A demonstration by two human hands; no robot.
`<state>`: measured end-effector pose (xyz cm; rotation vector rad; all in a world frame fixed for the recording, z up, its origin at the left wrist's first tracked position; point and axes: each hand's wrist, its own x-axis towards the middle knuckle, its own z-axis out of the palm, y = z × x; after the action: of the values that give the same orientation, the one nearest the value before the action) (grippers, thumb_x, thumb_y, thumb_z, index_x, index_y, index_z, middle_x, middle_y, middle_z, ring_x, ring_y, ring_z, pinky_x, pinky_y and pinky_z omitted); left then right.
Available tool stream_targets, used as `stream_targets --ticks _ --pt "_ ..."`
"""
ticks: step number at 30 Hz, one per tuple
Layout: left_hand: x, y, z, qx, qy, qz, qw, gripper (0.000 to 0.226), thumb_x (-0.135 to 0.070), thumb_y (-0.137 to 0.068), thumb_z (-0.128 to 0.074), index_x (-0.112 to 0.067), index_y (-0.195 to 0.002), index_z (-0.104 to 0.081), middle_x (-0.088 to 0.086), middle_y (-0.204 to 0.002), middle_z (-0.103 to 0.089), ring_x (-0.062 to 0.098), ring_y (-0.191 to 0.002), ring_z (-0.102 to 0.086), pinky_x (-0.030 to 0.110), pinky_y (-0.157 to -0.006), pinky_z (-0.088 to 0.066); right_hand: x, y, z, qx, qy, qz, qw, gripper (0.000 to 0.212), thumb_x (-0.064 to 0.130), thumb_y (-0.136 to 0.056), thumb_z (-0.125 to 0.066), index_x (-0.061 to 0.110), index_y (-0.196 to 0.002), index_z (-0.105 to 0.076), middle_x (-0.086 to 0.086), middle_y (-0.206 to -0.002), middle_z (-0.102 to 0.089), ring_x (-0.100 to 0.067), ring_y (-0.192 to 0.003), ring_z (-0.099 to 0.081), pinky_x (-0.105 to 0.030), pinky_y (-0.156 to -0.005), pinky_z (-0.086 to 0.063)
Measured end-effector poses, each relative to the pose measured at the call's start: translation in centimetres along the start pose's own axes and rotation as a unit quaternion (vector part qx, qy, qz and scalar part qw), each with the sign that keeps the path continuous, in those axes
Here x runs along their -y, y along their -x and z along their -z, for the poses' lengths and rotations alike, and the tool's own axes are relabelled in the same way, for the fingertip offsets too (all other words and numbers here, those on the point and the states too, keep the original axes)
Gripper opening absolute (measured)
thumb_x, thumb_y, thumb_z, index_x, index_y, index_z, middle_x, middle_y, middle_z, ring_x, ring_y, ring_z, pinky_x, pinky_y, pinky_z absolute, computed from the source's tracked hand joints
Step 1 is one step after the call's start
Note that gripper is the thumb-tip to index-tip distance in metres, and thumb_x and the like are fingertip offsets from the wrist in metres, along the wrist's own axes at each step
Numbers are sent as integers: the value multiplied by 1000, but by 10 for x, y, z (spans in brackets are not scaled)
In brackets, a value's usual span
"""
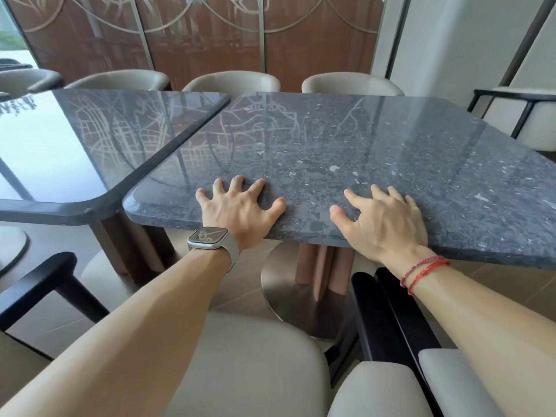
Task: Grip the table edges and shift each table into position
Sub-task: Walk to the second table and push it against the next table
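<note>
A grey stone-topped table [346, 139] stands in front of me on a round metal base [288, 293]. It sits skewed, its far left corner touching a second dark stone table [90, 139] on the left, with a wedge-shaped gap between them nearer me. My left hand [237, 209], with a watch on the wrist, lies palm-down on the near edge with fingers spread. My right hand [388, 221], with red strings at the wrist, rests flat on the same edge further right. Neither hand wraps under the edge.
Cream chairs [231, 81] line the far side of both tables. Another chair [529, 115] with a black frame stands at the right end. Close to me are a cream chair back [252, 362] and black armrests [388, 320]. A patterned brown screen stands behind.
</note>
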<state>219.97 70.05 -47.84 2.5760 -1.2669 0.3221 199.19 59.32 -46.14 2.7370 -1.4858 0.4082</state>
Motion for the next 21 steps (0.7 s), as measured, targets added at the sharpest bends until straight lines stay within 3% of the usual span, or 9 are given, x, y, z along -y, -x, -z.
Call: stream_targets --ticks 13,21 --pt "0 -1 0 22 -7 2 1000 78 -83 -83 -12 -47 -147 -40 -7 -156 -40 31 -147 -27 63 -116 -17 -2 -4 -3 16 26 10 999 72 75 -91 -21 41 -152 -39 -14 -161 -35 -40 -148 -25 -58 -121 -16" --pt "-2 0 8 54 -16 17 998 86 -84 -80 -5 -48 -153 -32 -8 -162 -31 30 -150 -19 61 -118 -13 -3 -6 -4 34 33 9 999 77 75 -86 -20 37 -149 -47 -20 -155 -41 -45 -145 -31 -63 -118 -20"
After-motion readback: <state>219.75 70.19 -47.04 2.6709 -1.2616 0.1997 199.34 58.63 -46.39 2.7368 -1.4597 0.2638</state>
